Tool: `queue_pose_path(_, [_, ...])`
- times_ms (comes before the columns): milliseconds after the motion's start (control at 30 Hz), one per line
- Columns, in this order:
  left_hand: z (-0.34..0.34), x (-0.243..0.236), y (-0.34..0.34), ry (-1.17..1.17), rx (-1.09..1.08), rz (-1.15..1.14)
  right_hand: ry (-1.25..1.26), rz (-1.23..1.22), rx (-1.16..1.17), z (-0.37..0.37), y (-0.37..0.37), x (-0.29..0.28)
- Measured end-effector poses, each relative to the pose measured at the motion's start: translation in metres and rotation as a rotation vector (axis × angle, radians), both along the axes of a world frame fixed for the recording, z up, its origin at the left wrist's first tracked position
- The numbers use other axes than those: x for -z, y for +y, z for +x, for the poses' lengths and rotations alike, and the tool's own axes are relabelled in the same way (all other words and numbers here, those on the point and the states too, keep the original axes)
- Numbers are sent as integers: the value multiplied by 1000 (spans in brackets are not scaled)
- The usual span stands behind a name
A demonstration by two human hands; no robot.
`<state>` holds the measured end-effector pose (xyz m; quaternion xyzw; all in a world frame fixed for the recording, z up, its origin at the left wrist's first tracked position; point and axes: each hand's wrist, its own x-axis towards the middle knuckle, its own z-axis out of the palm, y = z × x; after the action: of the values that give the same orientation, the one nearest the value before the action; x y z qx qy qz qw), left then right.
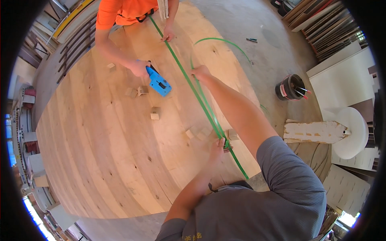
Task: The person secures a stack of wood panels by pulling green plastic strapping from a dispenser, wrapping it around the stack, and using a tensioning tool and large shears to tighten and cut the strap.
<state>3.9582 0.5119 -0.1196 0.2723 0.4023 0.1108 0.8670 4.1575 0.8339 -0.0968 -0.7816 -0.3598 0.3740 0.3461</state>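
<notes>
My left hand [221,145] is closed on a green strap [178,61] near a small green-banded piece [227,143] at the near end of a large plywood stack or sheet [80,140]. My right hand [200,73], reaching forward, pinches a loose length of the green strap [213,112], whose free end arches to the right. Across the plywood a co-worker in an orange shirt [112,12] grips a blue strapping tool [159,82] in one hand and touches the strap with the other.
Small cardboard or wood pieces [155,113] lie scattered on the plywood. To the right are a black bucket [287,86] holding tools, pliers [251,40] on the floor, a white roll [350,132] and stacked boards [329,32]. Metal racks [74,52] stand at the left.
</notes>
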Motion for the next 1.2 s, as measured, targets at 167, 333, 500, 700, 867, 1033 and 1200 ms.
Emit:
queue_pose_path(167, [-12, 21, 3, -36, -76, -34, 266, -66, 137, 2, -4, 30])
queue_pose_path(333, [-26, -10, 21, 51, -100, 18, 168, -179, -83, -42, -18, 56])
queue_pose_path(500, [-34, 47, 7, 94, 49, 50, 179, -102, -108, -67, -28, 56])
queue_pose_path(700, [-30, 41, 12, 64, 9, 30, 239, -42, -11, -71, -35, 46])
queue_pose_path(867, [-21, 44, 10, 111, 36, 8, 245, -32, 20, -57, -35, 70])
queue_pose_path(1033, [-40, 55, 3, 88, -4, 65, 244, -43, 77, -76, -29, 67])
queue_pose_path(1200, [-67, 23, 63, 503, 296, 745, 194, -119, 68, -67, -27, 84])
